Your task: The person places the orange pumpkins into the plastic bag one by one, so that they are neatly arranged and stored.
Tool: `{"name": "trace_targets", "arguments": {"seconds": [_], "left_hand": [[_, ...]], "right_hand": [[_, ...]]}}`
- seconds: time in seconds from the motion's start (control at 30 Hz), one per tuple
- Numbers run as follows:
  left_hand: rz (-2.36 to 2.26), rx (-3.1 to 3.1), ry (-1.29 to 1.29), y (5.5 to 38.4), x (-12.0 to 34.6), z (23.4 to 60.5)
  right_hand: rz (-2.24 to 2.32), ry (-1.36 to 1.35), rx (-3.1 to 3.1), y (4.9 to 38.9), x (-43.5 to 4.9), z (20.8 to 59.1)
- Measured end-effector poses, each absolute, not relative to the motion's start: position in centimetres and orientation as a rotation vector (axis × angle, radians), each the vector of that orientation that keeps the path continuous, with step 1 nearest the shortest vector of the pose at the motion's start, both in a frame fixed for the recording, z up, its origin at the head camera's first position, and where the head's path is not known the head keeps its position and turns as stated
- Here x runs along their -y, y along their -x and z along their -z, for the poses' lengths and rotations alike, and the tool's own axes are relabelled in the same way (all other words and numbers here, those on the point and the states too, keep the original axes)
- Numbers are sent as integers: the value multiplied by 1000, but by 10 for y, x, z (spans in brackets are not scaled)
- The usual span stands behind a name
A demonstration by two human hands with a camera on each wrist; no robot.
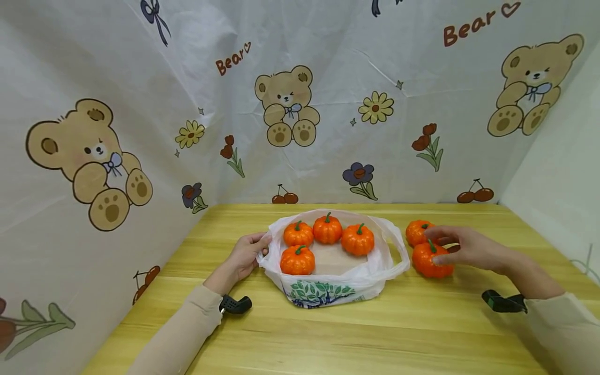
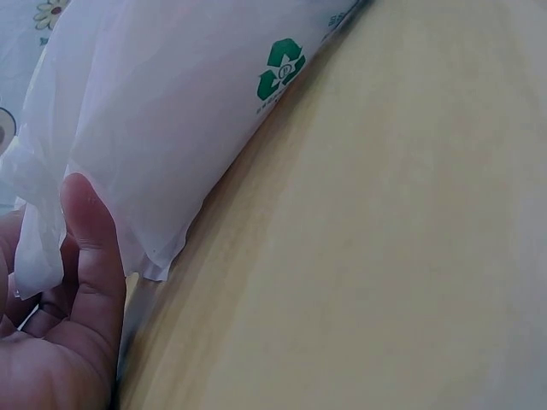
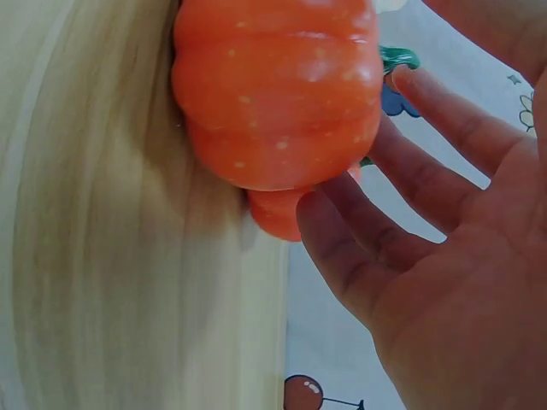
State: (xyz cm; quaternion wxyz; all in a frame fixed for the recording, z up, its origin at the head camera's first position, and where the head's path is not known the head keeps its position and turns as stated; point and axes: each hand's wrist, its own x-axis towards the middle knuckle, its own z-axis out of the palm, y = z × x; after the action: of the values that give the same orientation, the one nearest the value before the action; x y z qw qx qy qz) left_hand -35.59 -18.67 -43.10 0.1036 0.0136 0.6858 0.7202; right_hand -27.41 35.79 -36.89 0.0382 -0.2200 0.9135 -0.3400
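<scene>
A white plastic bag (image 1: 323, 289) with a green tree print lies on the table, its mouth spread wide. Inside it sit several small orange pumpkins (image 1: 358, 239) with green stems. My left hand (image 1: 248, 255) pinches the bag's left edge between thumb and fingers; the gathered plastic (image 2: 43, 231) shows in the left wrist view. To the right of the bag stand two more pumpkins, a nearer one (image 1: 428, 263) and a farther one (image 1: 414, 233). Over the nearer pumpkin reaches my right hand (image 1: 461, 247), its fingers spread and fairly straight, with fingertips (image 3: 316, 218) close beside it.
The wooden table (image 1: 300, 338) ends at the back against a white cloth (image 1: 328, 172) printed with bears and flowers. A bag handle loop (image 1: 400, 245) stretches right, close to the loose pumpkins. Black wrist cameras (image 1: 236, 304) sit on both forearms.
</scene>
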Motion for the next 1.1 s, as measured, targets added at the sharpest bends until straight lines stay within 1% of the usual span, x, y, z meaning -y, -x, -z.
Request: {"name": "trace_targets", "arguments": {"seconds": [0.73,0.87,1.1], "left_hand": [[-2117,-2031,-42,355,187,430],[-2119,-2029,-40,355,187,430],[-2112,-2028,-35,355,187,430]], "right_hand": [[910,541,-2635,274,-363,382],[920,538,-2630,274,-363,381],[966,617,-2621,272,-364,372]]}}
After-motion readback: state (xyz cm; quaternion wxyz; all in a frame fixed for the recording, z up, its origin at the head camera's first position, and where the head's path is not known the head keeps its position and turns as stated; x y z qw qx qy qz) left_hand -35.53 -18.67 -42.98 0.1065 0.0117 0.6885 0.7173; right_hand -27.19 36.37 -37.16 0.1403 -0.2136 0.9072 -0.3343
